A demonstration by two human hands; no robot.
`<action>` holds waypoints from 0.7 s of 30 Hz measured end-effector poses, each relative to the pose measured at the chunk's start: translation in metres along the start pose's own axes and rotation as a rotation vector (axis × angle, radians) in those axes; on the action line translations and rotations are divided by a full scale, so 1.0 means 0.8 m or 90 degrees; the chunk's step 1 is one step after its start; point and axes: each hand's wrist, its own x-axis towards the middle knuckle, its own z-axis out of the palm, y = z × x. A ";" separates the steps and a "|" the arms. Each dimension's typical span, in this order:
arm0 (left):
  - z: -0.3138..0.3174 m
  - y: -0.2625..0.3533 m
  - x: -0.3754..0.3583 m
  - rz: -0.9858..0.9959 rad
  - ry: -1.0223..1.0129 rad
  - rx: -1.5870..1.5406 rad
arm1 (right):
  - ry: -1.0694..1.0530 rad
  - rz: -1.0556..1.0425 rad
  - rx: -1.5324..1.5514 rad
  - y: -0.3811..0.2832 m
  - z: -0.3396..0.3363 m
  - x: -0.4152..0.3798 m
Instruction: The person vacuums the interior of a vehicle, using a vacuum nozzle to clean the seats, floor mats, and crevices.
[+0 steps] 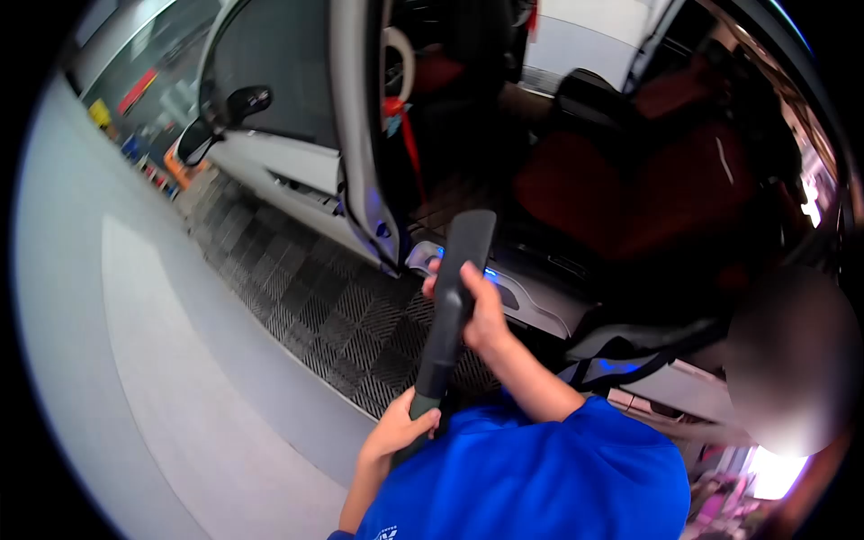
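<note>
A long dark vacuum-like nozzle (447,310) runs up from the front of my blue shirt, its flat, wide end pointing at the open car doorway. Around its upper part my right hand (480,306) is wrapped, the thumb lying along the top. Lower down, my left hand (401,426) grips the greenish-grey tube (425,410) at the nozzle's base. Just beyond the flat end is the door sill (531,309), with small blue lights. Dark red seats (576,184) fill the car's interior. The lower end of the tube is hidden by my body.
An open car door (279,157) with a mirror (249,104) stands at the upper left. Dark patterned floor tiles (310,310) lie beside a pale curved wall (153,315). Colourful items (153,175) stand at the far left. A blurred round shape (792,360) is at the right.
</note>
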 end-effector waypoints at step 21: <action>-0.140 0.164 0.227 0.396 0.442 0.486 | 0.024 -0.153 -0.421 0.079 0.087 0.105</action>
